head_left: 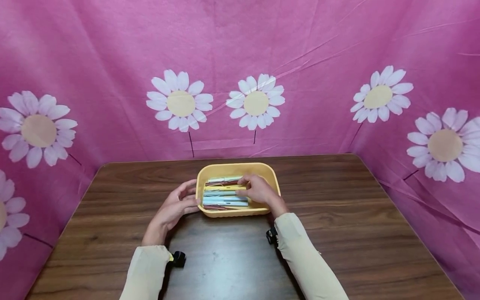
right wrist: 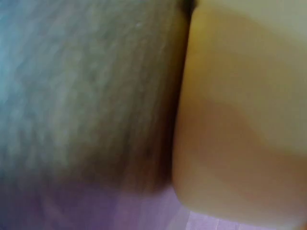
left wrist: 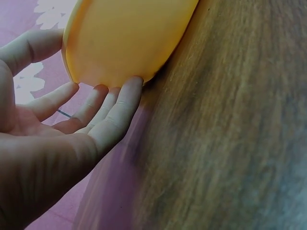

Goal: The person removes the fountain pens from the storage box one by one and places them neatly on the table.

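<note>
Your left hand [head_left: 176, 206] is released, its fingers extended and fingertips touching the outer left wall of the yellow bin [head_left: 236, 213]; your right hand [head_left: 259, 191] reaches over the bin's right side, thumb and fingers bent toward the pens [head_left: 225, 199]; whether it grasps one cannot be told, as the right wrist view is blurred and shows only the bin's wall beside the table. The pens, in pale green, dark red, yellow and light blue, lie side by side within the bin; the bin stands upright near the far edge of the wooden table [head_left: 356, 216], before a pink floral curtain [head_left: 307, 83].
</note>
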A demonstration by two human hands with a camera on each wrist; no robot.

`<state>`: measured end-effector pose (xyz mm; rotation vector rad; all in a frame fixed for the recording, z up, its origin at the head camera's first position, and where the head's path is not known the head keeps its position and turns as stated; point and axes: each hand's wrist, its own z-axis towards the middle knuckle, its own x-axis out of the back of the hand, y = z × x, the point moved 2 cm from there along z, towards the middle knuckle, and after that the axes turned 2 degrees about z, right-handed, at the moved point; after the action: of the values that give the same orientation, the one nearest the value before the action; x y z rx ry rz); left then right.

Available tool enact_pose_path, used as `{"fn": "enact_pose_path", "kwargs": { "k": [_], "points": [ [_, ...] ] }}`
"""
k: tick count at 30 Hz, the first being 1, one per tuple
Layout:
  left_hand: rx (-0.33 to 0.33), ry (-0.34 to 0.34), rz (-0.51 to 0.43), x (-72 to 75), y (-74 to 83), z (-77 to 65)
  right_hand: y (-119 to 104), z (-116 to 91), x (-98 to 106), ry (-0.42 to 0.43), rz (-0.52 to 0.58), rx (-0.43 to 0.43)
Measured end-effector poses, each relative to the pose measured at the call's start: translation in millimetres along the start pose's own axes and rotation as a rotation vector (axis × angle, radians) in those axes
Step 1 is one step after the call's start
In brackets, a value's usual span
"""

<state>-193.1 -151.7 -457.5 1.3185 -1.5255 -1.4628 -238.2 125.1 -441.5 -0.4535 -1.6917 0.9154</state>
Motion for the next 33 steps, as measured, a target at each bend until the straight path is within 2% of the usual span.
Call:
{"fn": "enact_pose_path", "kwargs": {
  "k": [6, 14, 24, 33],
  "points": [
    [-0.016, -0.008, -0.011, 1.8, -0.3, 0.0, -1.9, 2.2, -2.3, -0.072, -0.083, 0.028],
    [-0.016, -0.012, -0.020, 1.6, -1.7, -0.3, -3.7, 2.6, -4.1, -0.067, -0.197, 0.037],
    [-0.027, -0.031, -0.028, 1.0, -1.6, 3.8, -1.7, 0.5, 1.0, 0.007, -0.146, 0.045],
    [-0.018, -0.017, -0.024, 0.8, -2.4, 1.9, -2.7, -1.8, 2.1, 0.072, -0.111, 0.048]
  ]
}}
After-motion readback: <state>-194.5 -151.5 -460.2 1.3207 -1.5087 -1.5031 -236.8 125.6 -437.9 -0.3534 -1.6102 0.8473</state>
